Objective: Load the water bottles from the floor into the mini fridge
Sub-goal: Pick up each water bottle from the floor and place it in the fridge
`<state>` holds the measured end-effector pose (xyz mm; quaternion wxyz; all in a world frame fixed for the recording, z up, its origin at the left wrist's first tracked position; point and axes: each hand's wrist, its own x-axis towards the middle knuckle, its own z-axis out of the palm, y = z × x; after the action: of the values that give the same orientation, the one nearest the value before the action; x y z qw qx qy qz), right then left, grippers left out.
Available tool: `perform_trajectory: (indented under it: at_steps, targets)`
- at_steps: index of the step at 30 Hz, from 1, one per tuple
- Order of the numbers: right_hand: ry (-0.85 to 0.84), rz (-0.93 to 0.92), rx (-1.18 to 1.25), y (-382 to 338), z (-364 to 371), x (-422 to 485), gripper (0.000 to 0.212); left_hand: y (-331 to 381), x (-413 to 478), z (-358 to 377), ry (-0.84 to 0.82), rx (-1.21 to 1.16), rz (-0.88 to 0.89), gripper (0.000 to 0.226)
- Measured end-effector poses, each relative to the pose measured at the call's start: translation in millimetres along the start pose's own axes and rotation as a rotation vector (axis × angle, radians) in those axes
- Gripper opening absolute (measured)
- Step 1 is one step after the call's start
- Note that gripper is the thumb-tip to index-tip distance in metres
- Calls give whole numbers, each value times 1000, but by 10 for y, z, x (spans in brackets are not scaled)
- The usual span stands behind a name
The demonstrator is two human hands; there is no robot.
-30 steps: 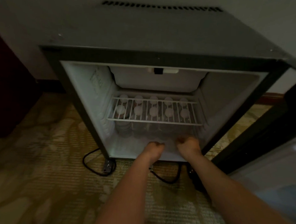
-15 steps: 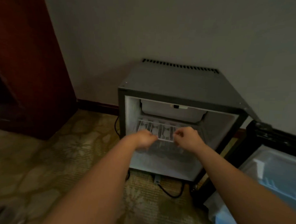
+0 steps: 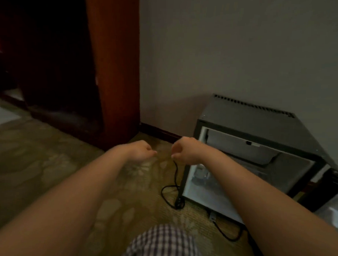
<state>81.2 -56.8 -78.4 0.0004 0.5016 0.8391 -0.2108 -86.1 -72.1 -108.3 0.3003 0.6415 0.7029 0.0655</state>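
While the left hand [image 3: 142,151] and right hand [image 3: 184,150] hang loosely curled and empty above the carpet [image 3: 48,171], the mini fridge [image 3: 260,119] stands open at right, water bottles [image 3: 202,173] dimly inside; no floor bottle shows, so loading seems done, and closing the door [image 3: 335,180] likely follows.

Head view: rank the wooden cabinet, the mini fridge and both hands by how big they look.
1. wooden cabinet, though the frame cuts it off.
2. mini fridge.
3. left hand and right hand: they look alike, so no ranking; nearness to the camera enlarges both.
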Motion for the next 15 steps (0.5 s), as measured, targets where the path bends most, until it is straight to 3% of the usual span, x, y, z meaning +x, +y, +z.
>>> perform_trajectory:
  at_steps: [6,10,15]
  targets:
    - [58,-161,112,-1059,402,188,22,-855,-491,-169,-28,-45,-82,36]
    - [-19,-178,89,-1610,848,308,22,-1352,-705,-48,-33,-120,-128,10]
    - [-110,-147,37,-1858,1470,573,23,-1943,-888,149,-114,-81,-211,28]
